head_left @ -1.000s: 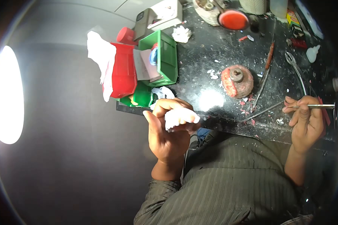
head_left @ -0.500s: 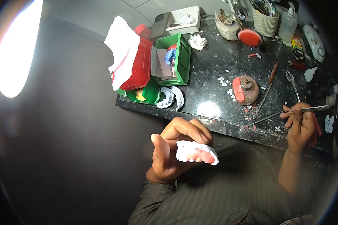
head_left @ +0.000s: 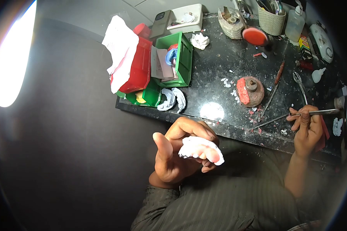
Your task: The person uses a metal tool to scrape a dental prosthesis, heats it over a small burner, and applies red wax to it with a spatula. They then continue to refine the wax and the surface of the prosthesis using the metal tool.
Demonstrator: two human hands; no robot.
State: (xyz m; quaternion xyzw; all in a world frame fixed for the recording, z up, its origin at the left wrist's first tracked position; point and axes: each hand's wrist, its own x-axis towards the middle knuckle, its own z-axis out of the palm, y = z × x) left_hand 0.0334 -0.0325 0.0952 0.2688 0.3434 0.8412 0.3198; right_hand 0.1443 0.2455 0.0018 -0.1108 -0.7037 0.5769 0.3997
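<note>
My left hand (head_left: 181, 150) holds a white dental cast (head_left: 202, 149) with pink wax on it, in front of the bench edge; its thumb is raised off the cast. At the right, my right hand (head_left: 308, 129) grips a thin metal tool (head_left: 272, 121) whose tip points left over the bench edge. A second metal handle (head_left: 324, 112) stretches right from the same fingers. Near the bench middle stands a round burner (head_left: 254, 92) with a red wax piece (head_left: 243, 91) on its side. A red-handled tool (head_left: 279, 74) lies between burner and pliers (head_left: 300, 84).
On the black bench (head_left: 212, 73) are a red bin (head_left: 138, 65), a green bin (head_left: 185, 61), two white casts (head_left: 169, 101), a white tray (head_left: 192, 19), a tool basket (head_left: 272, 23), a clear bottle (head_left: 295, 25) and a round red-faced object (head_left: 255, 36). White and red scraps lie around.
The cast in my left hand has tilted and shifted slightly up, and fingertips now show beneath it. The bench view has shifted slightly left. My right hand keeps its grip.
</note>
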